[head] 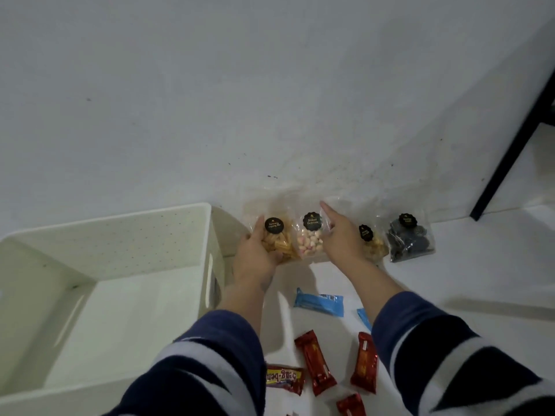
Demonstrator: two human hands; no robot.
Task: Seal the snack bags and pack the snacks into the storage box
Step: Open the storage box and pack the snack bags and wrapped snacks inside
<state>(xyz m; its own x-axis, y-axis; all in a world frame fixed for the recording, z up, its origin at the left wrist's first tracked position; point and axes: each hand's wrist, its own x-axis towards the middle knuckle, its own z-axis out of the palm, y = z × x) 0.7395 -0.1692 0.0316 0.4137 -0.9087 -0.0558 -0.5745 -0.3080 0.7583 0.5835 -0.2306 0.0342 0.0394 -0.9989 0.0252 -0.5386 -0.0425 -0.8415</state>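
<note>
Four clear crinkly snack bags lean in a row against the white wall, each with a round black label. The left hand [255, 259] cups the yellow-stick bag [277, 243] from the side, fingers curled under it. The right hand [339, 238] lies against the pink-and-white biscuit bag [309, 238], index finger pointing straight out, gripping nothing. Further right sit a pale-snack bag [372, 244] and a dark-snack bag [410, 240]. The white, rounded plastic storage box [192, 229] stands at left, just beside the bags. Glossy red wrapped bars [315, 363] and a blue wrapper [319, 301] lie on the floor.
</note>
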